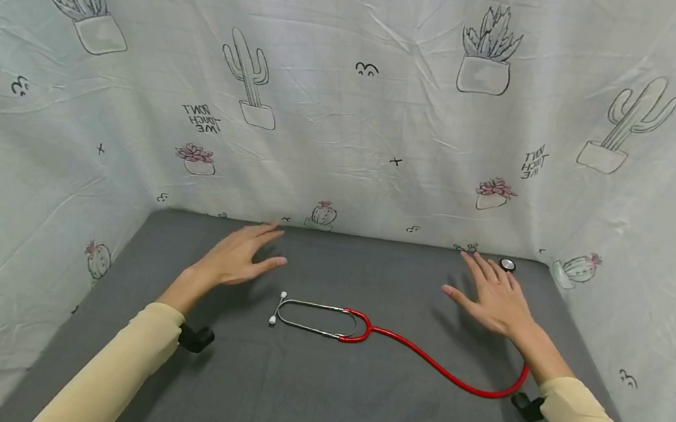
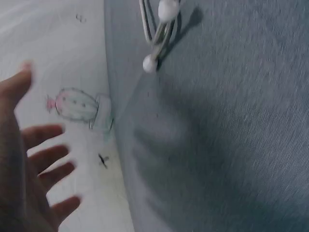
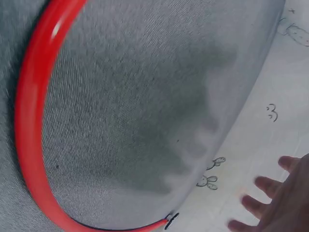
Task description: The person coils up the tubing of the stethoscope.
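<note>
A stethoscope with red tubing (image 1: 451,377) lies on the grey table, its metal binaural tubes and white ear tips (image 1: 272,321) pointing left. Its round chest piece (image 1: 507,265) rests near the back right edge, just beyond the right fingertips. My left hand (image 1: 236,255) hovers above the table, left of the ear tips, fingers spread and holding nothing. Above the tubing's far end hovers my right hand (image 1: 496,299), fingers extended, also holding nothing; its forearm hides part of the tubing. In the right wrist view the red tube (image 3: 31,116) curves toward the table's edge.
Behind and on both sides of the grey table (image 1: 312,407) hangs a white sheet (image 1: 327,95) printed with cacti and potted plants. Dark wrist cameras (image 1: 196,339) are strapped under both sleeves. Shadows of the hands fall on the cloth.
</note>
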A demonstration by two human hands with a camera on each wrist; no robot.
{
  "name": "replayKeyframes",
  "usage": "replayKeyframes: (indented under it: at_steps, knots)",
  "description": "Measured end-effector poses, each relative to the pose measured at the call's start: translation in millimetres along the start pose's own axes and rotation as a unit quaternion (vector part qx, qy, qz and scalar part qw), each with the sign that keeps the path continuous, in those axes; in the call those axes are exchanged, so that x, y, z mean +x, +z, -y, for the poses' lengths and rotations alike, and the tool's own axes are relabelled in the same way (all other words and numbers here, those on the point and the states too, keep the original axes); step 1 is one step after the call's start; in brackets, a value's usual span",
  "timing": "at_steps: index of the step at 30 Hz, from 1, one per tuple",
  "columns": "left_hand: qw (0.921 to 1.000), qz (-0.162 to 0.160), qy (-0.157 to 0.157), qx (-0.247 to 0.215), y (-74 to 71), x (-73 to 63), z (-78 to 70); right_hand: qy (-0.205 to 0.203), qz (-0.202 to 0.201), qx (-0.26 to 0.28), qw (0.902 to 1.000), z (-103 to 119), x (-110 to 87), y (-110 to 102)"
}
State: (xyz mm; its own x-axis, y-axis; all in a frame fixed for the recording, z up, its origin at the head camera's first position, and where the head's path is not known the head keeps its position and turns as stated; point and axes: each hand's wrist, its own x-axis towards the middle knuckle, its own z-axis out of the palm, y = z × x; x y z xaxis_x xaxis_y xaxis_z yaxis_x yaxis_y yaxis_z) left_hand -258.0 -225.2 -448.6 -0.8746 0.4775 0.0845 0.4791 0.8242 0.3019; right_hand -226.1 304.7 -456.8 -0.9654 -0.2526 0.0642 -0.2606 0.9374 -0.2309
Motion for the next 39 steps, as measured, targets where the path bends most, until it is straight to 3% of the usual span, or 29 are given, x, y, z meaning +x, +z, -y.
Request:
replayKeyframes:
  at_steps: [4, 7, 12, 16, 26, 33, 35, 39]
  knots:
    - [0.9951, 0.069, 0.051, -0.05, 10.1, -7.2, -13.3, -0.02, 0.039, 0.023, 0.9988, 5.8, -9.7, -4.2]
    - [0.9885, 0.108, 0.082, -0.068, 20.9, -15.7, -22.5, -0.045, 0.097, 0.059, 0.9926, 9.4, -20.5, -5.7]
    - [0.9862, 0.112, 0.108, -0.056, 37.5, -22.0, -30.1, -0.069, 0.198, 0.152, 0.9659, 5.6, -45.7, -2.9]
    - [0.9855, 0.109, 0.116, -0.059, 44.4, -20.0, -33.3, -0.097, 0.226, 0.197, 0.9491, -4.4, -62.6, 2.7]
    - [0.9835, 0.103, 0.121, -0.086, 54.6, -16.7, -37.0, -0.133, 0.197, 0.224, 0.945, -21.0, -93.0, 17.1]
    - [0.9783, 0.122, 0.141, -0.09, 54.7, -15.0, -39.9, -0.145, 0.198, 0.311, 0.9181, -16.4, -90.6, -0.3]
    - [0.9773, 0.121, 0.15, -0.088, 55.6, -14.0, -40.3, -0.151, 0.184, 0.312, 0.9201, -12.4, -88.3, -9.3]
    - [0.9766, 0.104, 0.164, -0.094, 57.0, -11.3, -40.3, -0.17, 0.138, 0.277, 0.9357, 0.5, -82.0, -29.0]
